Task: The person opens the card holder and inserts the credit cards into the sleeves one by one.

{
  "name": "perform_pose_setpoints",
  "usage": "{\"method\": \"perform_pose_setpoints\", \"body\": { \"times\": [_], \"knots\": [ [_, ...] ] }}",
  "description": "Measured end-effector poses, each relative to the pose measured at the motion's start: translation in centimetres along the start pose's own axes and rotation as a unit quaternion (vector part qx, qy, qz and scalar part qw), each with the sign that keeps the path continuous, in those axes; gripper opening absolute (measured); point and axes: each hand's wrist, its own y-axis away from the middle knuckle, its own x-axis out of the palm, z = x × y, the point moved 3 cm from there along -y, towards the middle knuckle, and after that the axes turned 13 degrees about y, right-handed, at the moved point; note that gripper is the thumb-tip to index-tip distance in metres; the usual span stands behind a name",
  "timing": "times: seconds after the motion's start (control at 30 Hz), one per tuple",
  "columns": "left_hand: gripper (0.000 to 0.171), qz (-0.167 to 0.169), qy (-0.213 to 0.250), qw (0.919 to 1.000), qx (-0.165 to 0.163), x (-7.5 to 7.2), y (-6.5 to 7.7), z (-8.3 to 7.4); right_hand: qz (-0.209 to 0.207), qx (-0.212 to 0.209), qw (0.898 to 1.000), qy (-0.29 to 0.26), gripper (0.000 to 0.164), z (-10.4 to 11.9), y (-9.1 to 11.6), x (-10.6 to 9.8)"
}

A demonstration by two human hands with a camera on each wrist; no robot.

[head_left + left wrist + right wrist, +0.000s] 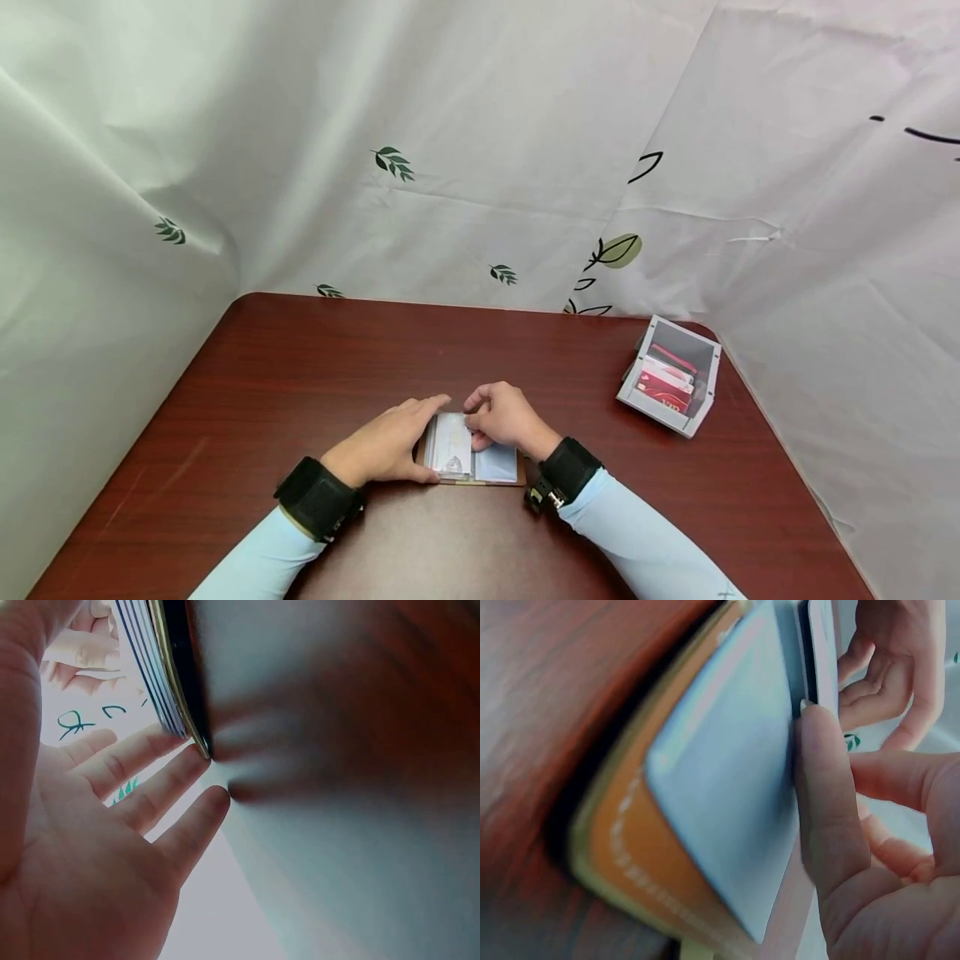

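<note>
An open card holder (521, 481) with a tan cover and clear sleeves lies on the table. A pale printed card (452, 437) shows on its left side, and a bluish clear sleeve (727, 765) covers the right side. My left hand (386, 442) rests along the holder's left side, thumb by the near edge, fingers toward the far edge. In the left wrist view its fingers (142, 806) are extended and touch the cover's edge. My right hand (506, 417) pinches the inner sleeve edge near the middle with thumb and fingertips; whether a card is between them is hidden.
A grey open box (667, 423) with several red and white cards (664, 390) stands at the table's back right. The reddish-brown wooden table (300, 358) is bordered by white cloth (487, 108) with leaf prints.
</note>
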Motion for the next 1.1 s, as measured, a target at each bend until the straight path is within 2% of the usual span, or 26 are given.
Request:
{"method": "perform_pose_setpoints", "body": {
  "times": [0.07,0.13,0.2,0.27,0.33,0.4,0.47,0.53,0.63,0.77,0.9,1.0,1.1],
  "knots": [
    [0.111,0.002,0.000,1.0000,0.000,-0.1,0.0,0.0,-0.025,-0.026,0.998,0.050,0.011,-0.1,0.3,-0.4],
    [0.117,0.006,-0.007,0.9999,-0.005,-0.1,0.1,0.0,-0.065,-0.046,0.988,0.129,0.006,-0.5,1.0,-1.1],
    [0.121,0.008,-0.018,0.9998,-0.007,-0.3,0.3,0.1,-0.109,-0.042,0.968,0.221,0.005,-1.1,2.1,-2.2],
    [0.125,0.011,-0.025,0.9995,-0.012,-0.4,0.5,0.3,-0.139,-0.014,0.946,0.293,0.011,-1.9,3.3,-3.4],
    [0.125,0.015,-0.022,0.9995,-0.018,-0.6,0.8,0.6,-0.140,0.021,0.935,0.325,0.016,-3.0,4.4,-4.5],
    [0.125,0.018,-0.014,0.9995,-0.020,-0.7,1.0,0.8,-0.120,0.051,0.940,0.315,0.019,-4.0,5.2,-5.3],
    [0.125,0.020,-0.004,0.9995,-0.022,-0.8,1.2,1.0,-0.093,0.064,0.955,0.275,0.019,-5.0,5.7,-5.7],
    [0.125,0.021,0.005,0.9995,-0.023,-0.9,1.3,1.1,-0.066,0.062,0.969,0.228,0.018,-5.9,6.0,-5.9],
    [0.125,0.020,0.012,0.9994,-0.027,-0.9,1.4,1.1,-0.043,0.050,0.982,0.179,0.015,-6.7,6.1,-5.9],
    [0.124,0.017,0.009,0.9993,-0.033,-1.0,1.5,1.1,-0.043,0.044,0.986,0.157,0.014,-7.2,6.0,-5.7],
    [0.124,0.017,0.004,0.9993,-0.034,-1.0,1.6,1.1,-0.050,0.046,0.985,0.157,0.013,-7.3,5.9,-5.5],
    [0.124,0.016,0.009,0.9996,-0.022,-1.2,1.4,0.9,-0.052,0.041,0.983,0.170,0.012,-7.3,5.7,-5.4],
    [0.125,0.005,0.030,0.9995,0.005,-1.8,0.8,0.1,-0.051,0.031,0.981,0.183,0.011,-7.2,5.7,-5.3]
  ]
}}
